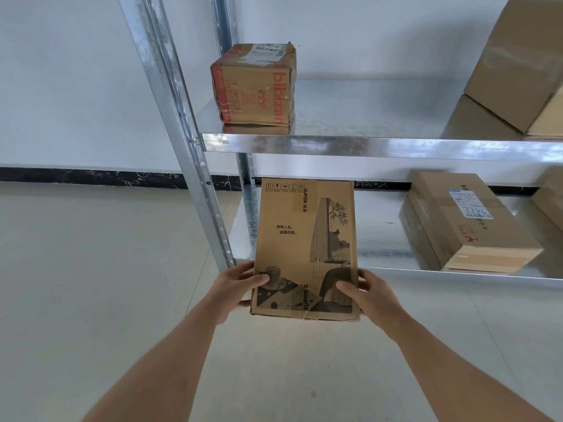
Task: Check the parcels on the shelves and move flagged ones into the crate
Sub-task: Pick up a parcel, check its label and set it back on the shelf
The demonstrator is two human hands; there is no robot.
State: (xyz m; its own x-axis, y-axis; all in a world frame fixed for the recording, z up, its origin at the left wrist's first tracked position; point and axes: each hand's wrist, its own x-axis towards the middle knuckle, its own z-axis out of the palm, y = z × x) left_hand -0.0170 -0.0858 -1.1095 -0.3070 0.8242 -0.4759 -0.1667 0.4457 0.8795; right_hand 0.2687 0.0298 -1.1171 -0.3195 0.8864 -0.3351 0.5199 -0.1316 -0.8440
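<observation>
A flat brown SUPOR parcel (306,239) with printed artwork is held in front of the lower shelf (387,245), its near end sticking out past the shelf's front edge. My left hand (236,287) grips its near left corner, thumb on top. My right hand (370,295) grips the near right corner the same way. On the upper shelf (365,117) stands a red-printed parcel (254,85) with a barcode label on top. A brown parcel (463,222) with a white label lies on the lower shelf to the right. No crate is in view.
Two plain brown boxes (515,74) are stacked at the right end of the upper shelf. Another box (550,199) shows at the right edge of the lower shelf. A metal upright (182,132) frames the rack's left side. Pale tiled floor (91,269) lies to the left.
</observation>
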